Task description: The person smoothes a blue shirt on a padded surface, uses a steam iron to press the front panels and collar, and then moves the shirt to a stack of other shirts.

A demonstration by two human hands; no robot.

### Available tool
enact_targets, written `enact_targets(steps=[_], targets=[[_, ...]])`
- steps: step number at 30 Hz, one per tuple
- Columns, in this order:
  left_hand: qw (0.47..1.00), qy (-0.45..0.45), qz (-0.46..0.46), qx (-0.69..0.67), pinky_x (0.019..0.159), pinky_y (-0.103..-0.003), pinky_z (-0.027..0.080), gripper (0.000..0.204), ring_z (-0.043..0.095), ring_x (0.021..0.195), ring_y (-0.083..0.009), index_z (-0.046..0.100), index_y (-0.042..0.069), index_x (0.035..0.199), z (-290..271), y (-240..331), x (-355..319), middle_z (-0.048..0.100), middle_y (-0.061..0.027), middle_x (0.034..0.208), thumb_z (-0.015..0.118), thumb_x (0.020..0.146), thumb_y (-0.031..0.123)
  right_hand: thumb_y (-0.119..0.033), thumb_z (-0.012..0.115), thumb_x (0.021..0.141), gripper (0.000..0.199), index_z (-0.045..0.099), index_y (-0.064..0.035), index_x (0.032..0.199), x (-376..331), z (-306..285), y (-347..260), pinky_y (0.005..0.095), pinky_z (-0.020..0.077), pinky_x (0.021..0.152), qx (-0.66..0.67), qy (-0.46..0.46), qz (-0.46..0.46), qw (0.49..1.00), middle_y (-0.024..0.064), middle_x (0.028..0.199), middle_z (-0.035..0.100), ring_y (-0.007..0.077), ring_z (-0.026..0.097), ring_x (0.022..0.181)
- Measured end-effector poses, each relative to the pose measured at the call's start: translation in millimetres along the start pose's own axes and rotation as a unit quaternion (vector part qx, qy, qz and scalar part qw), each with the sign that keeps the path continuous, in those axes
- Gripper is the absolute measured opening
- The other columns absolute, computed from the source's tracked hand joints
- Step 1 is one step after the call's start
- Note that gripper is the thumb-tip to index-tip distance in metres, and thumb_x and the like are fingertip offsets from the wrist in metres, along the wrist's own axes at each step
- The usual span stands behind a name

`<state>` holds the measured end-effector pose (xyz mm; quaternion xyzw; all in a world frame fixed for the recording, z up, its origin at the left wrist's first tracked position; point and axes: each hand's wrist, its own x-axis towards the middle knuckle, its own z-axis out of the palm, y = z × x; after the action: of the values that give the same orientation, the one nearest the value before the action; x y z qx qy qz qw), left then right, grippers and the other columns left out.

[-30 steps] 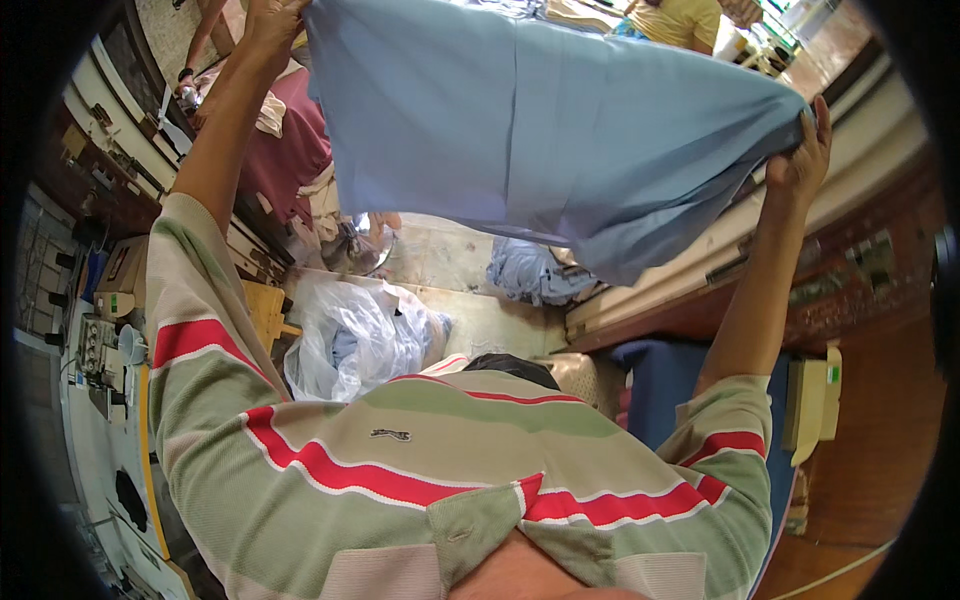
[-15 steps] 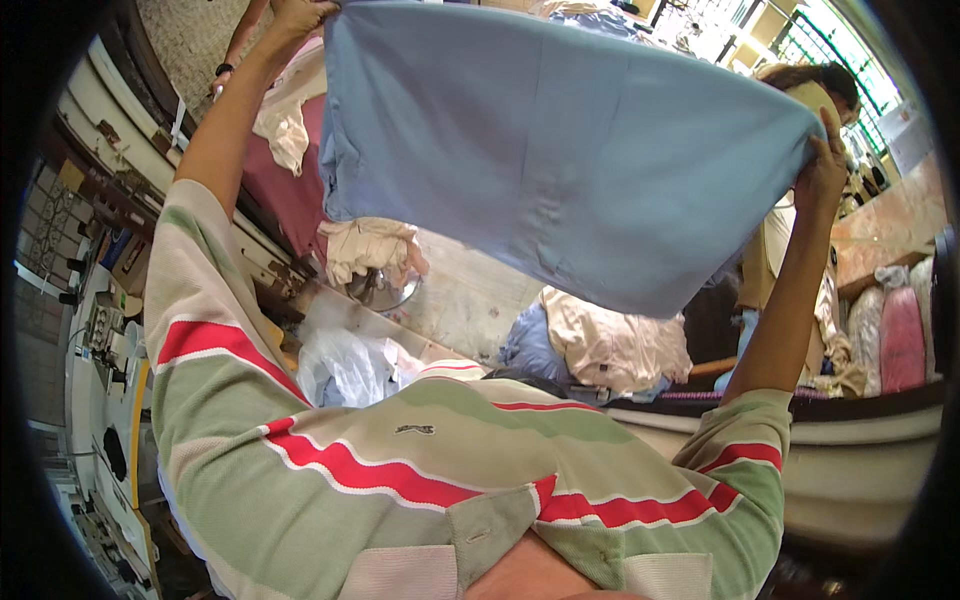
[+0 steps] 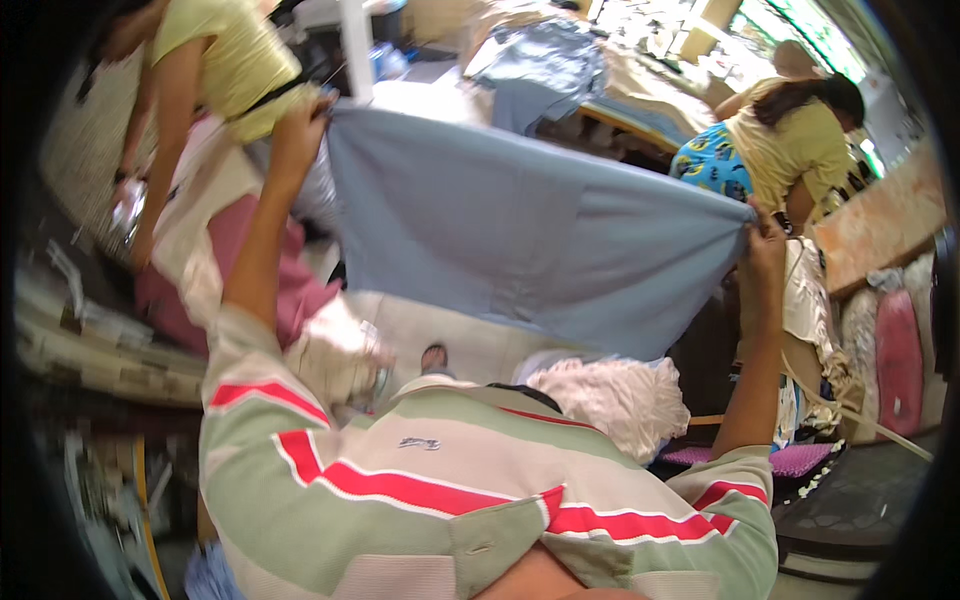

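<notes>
A light blue cloth point(image 3: 520, 225) hangs stretched between my raised arms, with its top edge taut and its lower part falling in soft folds. My left hand point(image 3: 300, 130) is closed on its upper left corner. At the upper right corner, my right hand point(image 3: 765, 240) pinches the edge. Whether the cloth is a plain piece or a garment I cannot tell. Below its right lower edge lies a heap of pale pink cloth point(image 3: 620, 400).
A person in a yellow top point(image 3: 225, 70) bends at the left beside dark pink cloth point(image 3: 245, 240). Another person point(image 3: 790, 140) leans over at the right. Wrapped bundles point(image 3: 900, 350) stand at far right. Behind the cloth is a table with blue cloth point(image 3: 545, 70).
Both hands have come down with the cloth, the right one also inward. The view has shifted, bringing the person at the left and the table behind into sight.
</notes>
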<state>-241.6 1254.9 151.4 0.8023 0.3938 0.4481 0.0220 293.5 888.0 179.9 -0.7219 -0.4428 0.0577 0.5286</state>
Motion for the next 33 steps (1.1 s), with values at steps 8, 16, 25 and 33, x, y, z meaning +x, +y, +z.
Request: enact_targets(steps=[8, 16, 25, 33], targets=[[0.985, -0.023, -0.153, -0.073, 0.068, -0.038, 0.047, 0.014, 0.063, 0.080, -0.0311, 0.064, 0.007, 0.094, 148, -82, -15, 0.066, -0.0144, 0.093, 0.053, 0.085, 0.007, -0.001, 0.052, 0.083, 0.016, 0.064, -0.0032, 0.094, 33, 125, 64, 0.0253, 0.0427, 0.063, -0.276, 0.076, 0.140, 0.948, 0.0068, 0.075, 0.062, 0.0104, 0.054, 0.068], [0.950, 0.002, -0.155, -0.271, 0.064, -0.019, 0.038, 0.009, 0.045, 0.068, -0.0053, 0.060, 0.005, 0.094, 195, -135, 122, 0.054, 0.0028, 0.076, 0.055, 0.087, 0.002, -0.006, 0.055, 0.088, 0.011, 0.060, -0.0068, 0.098, 132, 174, 92, 0.0221, 0.0413, 0.076, 0.221, 0.102, 0.118, 0.963, -0.0002, 0.090, 0.058, 0.0078, 0.053, 0.083], [0.960, 0.113, -0.072, -0.247, 0.065, -0.019, 0.040, 0.014, 0.049, 0.072, -0.0061, 0.060, 0.004, 0.098, 240, -167, 345, 0.058, -0.0006, 0.089, 0.053, 0.090, 0.011, -0.009, 0.056, 0.087, 0.010, 0.055, -0.0072, 0.097, 307, 245, 88, 0.0209, 0.0415, 0.070, 0.325, 0.190, 0.028, 0.926, -0.0015, 0.084, 0.052, 0.0075, 0.051, 0.076], [0.932, -0.168, 0.040, -0.319, 0.075, -0.027, 0.045, 0.027, 0.057, 0.081, -0.0149, 0.058, 0.000, 0.105, 474, -210, 590, 0.062, -0.0071, 0.093, 0.051, 0.088, 0.020, -0.012, 0.057, 0.089, 0.012, 0.059, -0.0099, 0.100, 402, 284, 157, 0.0158, 0.0365, 0.058, 0.155, 0.280, 0.164, 0.933, -0.0050, 0.081, 0.055, 0.0035, 0.050, 0.069]])
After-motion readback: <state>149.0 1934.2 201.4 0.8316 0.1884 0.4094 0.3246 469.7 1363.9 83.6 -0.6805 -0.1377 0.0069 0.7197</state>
